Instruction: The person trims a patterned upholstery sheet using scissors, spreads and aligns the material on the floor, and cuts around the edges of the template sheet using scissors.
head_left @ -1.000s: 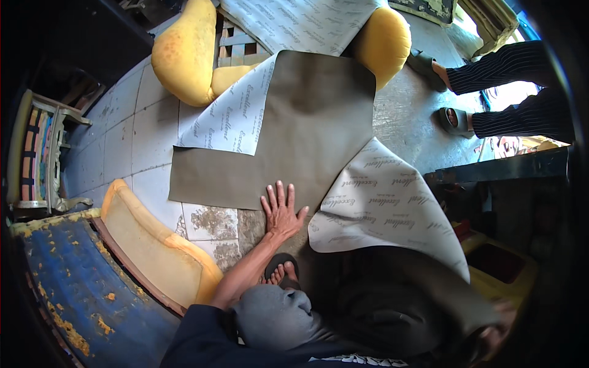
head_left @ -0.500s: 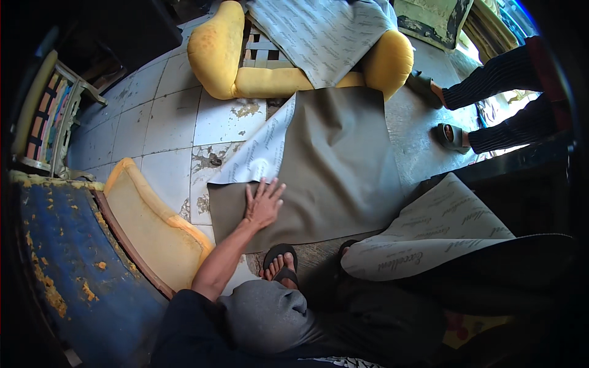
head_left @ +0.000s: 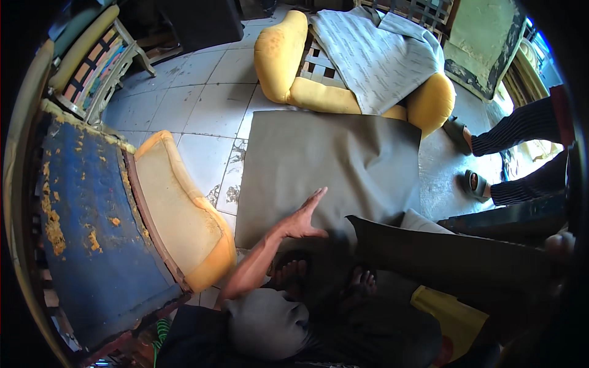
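A grey-brown sheet of synthetic leather [head_left: 288, 165] lies spread on the tiled floor ahead of me, wrinkled toward its right side. Over its near edge my left hand [head_left: 302, 224] is open, thumb and fingers apart, holding nothing. A second dark piece of synthetic leather [head_left: 442, 254] stretches from beside that hand to the far right, its pale backing showing behind it. At the right rim my right hand [head_left: 558, 247] is closed on this piece's edge, dim and partly cut off. My sandalled feet are under the near edge.
Beyond the sheet sits a yellow foam chair frame [head_left: 325, 95] with pale-backed cloth [head_left: 380, 58] draped over it. To the left lie a foam-edged panel [head_left: 178, 202] and a worn blue panel [head_left: 92, 227]. Another person's striped legs [head_left: 521, 135] stand at right.
The sheet's folded-over corner now lies flat. My left hand has moved right and nearer, with fingers spread. My right hand has come into view with the second piece, pulled out long.
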The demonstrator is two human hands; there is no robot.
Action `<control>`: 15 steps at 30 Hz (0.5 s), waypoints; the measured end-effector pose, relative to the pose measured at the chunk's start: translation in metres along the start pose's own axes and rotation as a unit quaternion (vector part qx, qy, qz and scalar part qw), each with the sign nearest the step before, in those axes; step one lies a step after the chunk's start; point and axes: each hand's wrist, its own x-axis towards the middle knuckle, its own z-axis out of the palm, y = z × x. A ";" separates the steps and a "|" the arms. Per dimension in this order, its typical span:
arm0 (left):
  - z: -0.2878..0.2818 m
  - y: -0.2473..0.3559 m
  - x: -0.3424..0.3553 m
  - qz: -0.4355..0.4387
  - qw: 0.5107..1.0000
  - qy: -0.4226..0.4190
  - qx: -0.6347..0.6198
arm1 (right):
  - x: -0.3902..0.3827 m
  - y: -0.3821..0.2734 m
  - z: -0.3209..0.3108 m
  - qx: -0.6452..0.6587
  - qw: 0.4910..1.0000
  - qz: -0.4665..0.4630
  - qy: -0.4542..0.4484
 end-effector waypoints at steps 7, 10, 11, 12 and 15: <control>-0.011 -0.003 0.003 0.009 0.976 -0.007 -0.216 | -0.066 0.031 0.232 -0.270 0.948 0.127 -0.109; -0.063 -0.003 0.000 -0.066 0.903 0.137 -0.401 | 0.059 -0.068 0.016 -0.101 0.995 -0.020 -0.010; -0.086 0.000 -0.002 -0.042 0.891 0.166 -0.421 | 0.100 -0.099 -0.074 -0.059 0.995 -0.080 0.026; -0.111 0.005 -0.008 -0.035 0.892 0.176 -0.415 | 0.136 -0.126 -0.154 -0.038 0.990 -0.125 0.045; -0.186 0.032 -0.004 -0.044 0.951 0.210 -0.222 | 0.199 -0.158 -0.256 -0.108 0.985 -0.133 0.006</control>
